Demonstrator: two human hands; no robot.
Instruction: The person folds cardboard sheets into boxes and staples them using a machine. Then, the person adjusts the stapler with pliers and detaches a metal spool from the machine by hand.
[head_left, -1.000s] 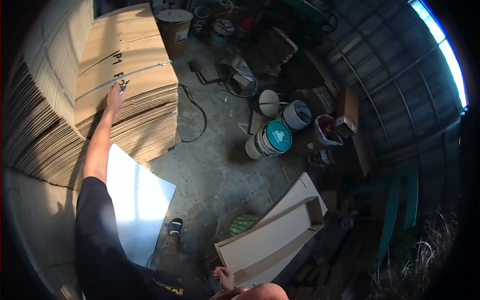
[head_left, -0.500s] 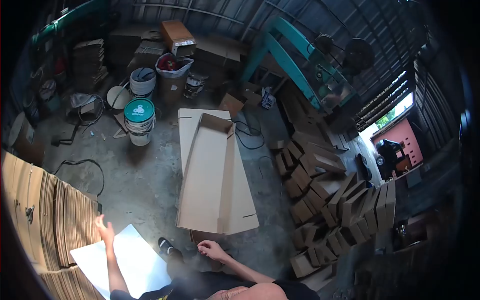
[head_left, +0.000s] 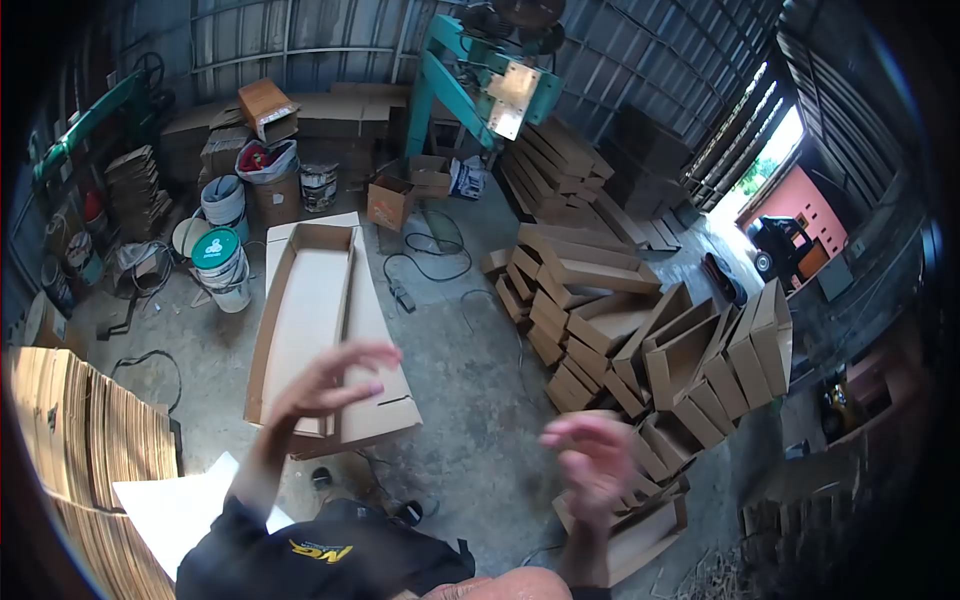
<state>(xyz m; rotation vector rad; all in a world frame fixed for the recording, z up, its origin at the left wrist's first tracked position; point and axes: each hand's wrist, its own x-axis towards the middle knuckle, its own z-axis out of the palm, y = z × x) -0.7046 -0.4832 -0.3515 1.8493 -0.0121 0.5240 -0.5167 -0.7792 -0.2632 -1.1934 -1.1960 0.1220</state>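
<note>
My left hand [head_left: 335,385] is raised, fingers apart and holding nothing, in front of the near end of a long shallow cardboard tray [head_left: 262,345]. The tray rests on a flat cardboard sheet [head_left: 372,368], and my hand and forearm hide part of its near end. Off to the right, my right hand [head_left: 592,455] is up with curved, parted fingers, slightly blurred and empty. Behind it lies a heap of folded cardboard trays [head_left: 600,325]; I see no contact with them. A white sheet [head_left: 180,510] lies low at the left, beside my left sleeve.
Bundled flat cardboard [head_left: 95,440] stands in a tall stack at the left. Further back are a bucket with a green lid [head_left: 218,250], a small open carton [head_left: 390,200] and a black cable [head_left: 430,255] on the floor. A teal machine [head_left: 425,90] stands by the wall.
The view has turned to the right. My left hand has gone from beside the cardboard stack to in front of the tray. My right hand has moved right, toward the heap of trays.
</note>
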